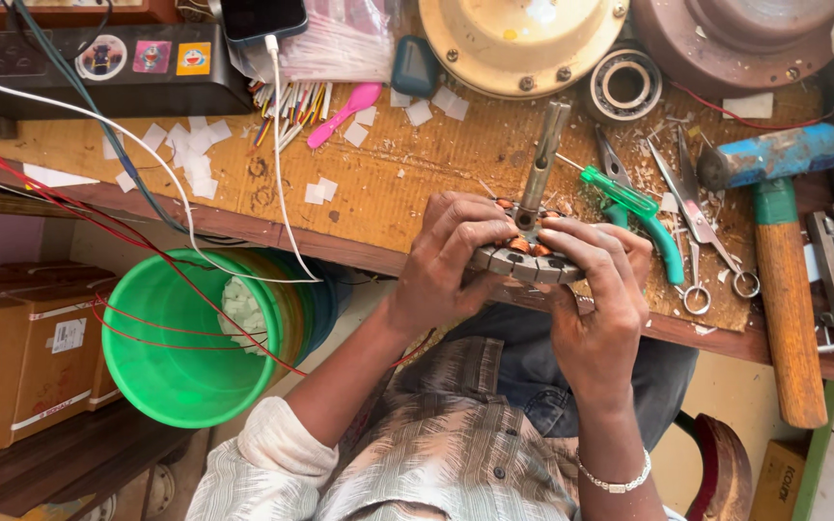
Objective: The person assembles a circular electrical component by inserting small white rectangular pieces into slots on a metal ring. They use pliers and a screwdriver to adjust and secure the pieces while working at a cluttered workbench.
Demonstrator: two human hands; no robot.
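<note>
The round motor part (525,259) with copper coils sits at the table (388,183) edge, left hand (448,260) and right hand (598,299) both squeezing it — a loose grip could drop it.

Both hands' grip (533,265) clasps the wound stator (525,259).

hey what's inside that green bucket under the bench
The green bucket holds a small heap of white scraps against its far wall, with red wires running across its mouth. The bench edge covers the far rim, so anything there is hidden.
</note>
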